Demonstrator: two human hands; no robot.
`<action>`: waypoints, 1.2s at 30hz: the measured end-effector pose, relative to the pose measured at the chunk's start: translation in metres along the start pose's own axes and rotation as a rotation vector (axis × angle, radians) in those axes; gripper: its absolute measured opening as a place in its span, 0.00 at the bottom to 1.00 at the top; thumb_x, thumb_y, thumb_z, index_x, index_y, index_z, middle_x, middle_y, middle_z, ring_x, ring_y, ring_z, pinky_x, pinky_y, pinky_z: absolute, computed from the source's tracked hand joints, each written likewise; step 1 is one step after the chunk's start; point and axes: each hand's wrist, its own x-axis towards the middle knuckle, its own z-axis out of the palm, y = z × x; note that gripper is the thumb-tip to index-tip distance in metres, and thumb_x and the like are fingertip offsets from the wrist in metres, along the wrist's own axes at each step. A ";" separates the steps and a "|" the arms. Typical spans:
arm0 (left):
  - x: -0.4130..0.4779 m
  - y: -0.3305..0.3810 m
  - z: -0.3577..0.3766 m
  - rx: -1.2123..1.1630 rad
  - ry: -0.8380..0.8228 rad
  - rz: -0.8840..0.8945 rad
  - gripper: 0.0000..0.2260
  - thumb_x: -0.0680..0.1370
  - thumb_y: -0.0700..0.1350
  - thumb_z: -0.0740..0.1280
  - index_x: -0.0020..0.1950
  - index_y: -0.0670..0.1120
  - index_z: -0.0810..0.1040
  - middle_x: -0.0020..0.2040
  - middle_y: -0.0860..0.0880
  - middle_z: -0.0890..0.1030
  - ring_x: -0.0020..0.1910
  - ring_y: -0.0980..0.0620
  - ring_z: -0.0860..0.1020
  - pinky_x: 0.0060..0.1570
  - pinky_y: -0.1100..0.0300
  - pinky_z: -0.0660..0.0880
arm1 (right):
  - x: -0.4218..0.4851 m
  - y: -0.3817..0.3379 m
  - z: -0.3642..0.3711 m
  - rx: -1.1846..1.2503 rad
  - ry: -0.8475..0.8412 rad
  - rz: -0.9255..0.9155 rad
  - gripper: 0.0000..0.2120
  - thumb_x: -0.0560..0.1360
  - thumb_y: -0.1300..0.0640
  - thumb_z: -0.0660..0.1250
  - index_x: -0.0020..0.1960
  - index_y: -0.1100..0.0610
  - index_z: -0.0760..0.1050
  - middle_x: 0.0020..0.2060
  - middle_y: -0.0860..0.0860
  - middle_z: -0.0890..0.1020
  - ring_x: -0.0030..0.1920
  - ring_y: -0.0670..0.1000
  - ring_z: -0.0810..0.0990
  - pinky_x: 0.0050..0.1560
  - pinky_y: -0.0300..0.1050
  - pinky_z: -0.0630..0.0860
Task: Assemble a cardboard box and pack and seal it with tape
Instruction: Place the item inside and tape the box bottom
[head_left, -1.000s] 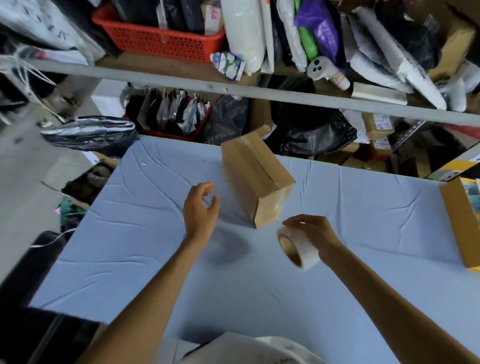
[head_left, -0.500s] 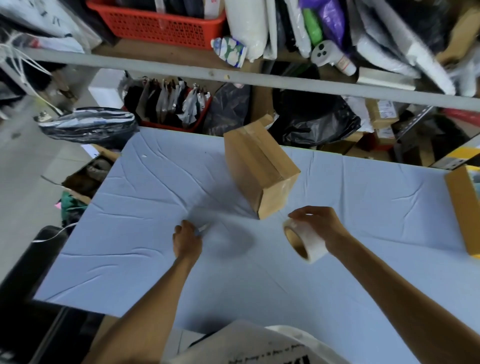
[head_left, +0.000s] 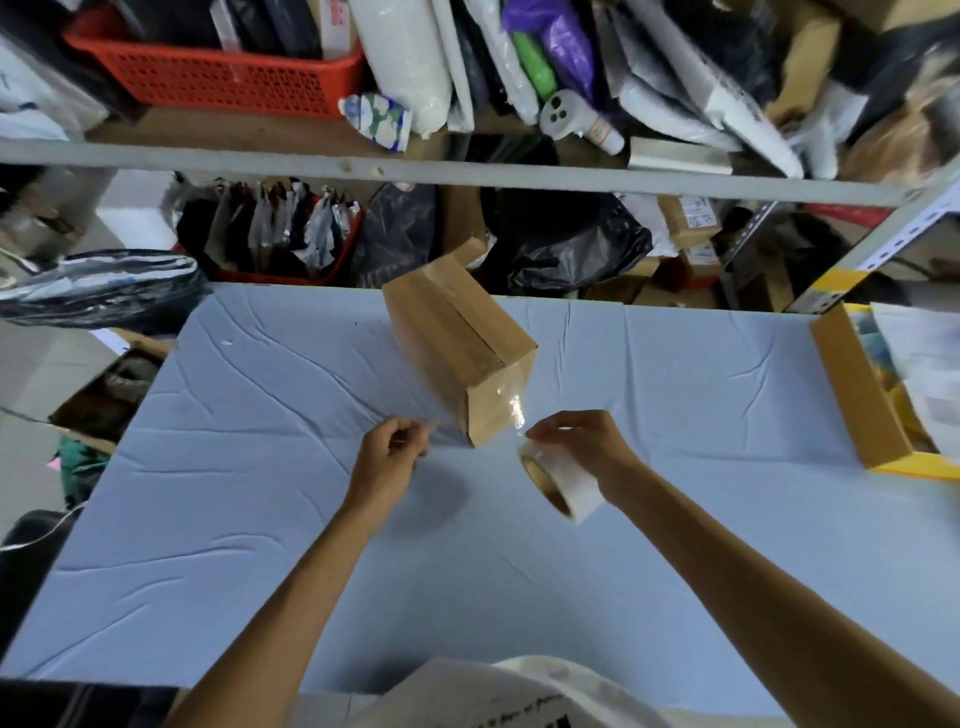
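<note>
Right hand (head_left: 582, 447) gripping tape roll (head_left: 563, 480), left hand (head_left: 389, 457) pinching something small; risks wrinkling tape across box (head_left: 462, 353).

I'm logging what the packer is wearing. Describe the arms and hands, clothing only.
Both forearms are bare up to the frame's lower edge: no sleeves show. The left hand and right hand wear no gloves; no rings, watch or wristbands are visible. A white garment with dark lettering shows below.

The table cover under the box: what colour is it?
Plain light blue, creased, no pattern. The table cover shows clearly in the head view, the only one.
</note>
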 end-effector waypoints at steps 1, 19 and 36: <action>-0.003 0.012 0.003 0.086 0.004 0.089 0.09 0.78 0.45 0.66 0.37 0.47 0.74 0.31 0.52 0.74 0.27 0.60 0.70 0.28 0.68 0.66 | 0.000 0.001 -0.001 0.006 -0.001 0.000 0.04 0.67 0.57 0.74 0.34 0.53 0.84 0.34 0.50 0.83 0.37 0.52 0.79 0.37 0.40 0.72; 0.020 0.074 0.052 0.500 -0.166 0.617 0.10 0.75 0.42 0.70 0.36 0.45 0.71 0.67 0.46 0.74 0.74 0.49 0.62 0.64 0.61 0.63 | -0.003 0.003 -0.009 0.001 0.051 -0.017 0.08 0.67 0.50 0.74 0.30 0.48 0.83 0.26 0.43 0.79 0.34 0.48 0.75 0.34 0.39 0.67; 0.015 0.087 0.074 0.692 -0.173 0.620 0.09 0.72 0.35 0.72 0.33 0.38 0.75 0.67 0.46 0.74 0.70 0.46 0.65 0.54 0.64 0.69 | 0.002 -0.001 -0.006 -0.070 0.061 -0.035 0.10 0.69 0.48 0.73 0.29 0.45 0.82 0.27 0.41 0.79 0.33 0.46 0.73 0.32 0.37 0.68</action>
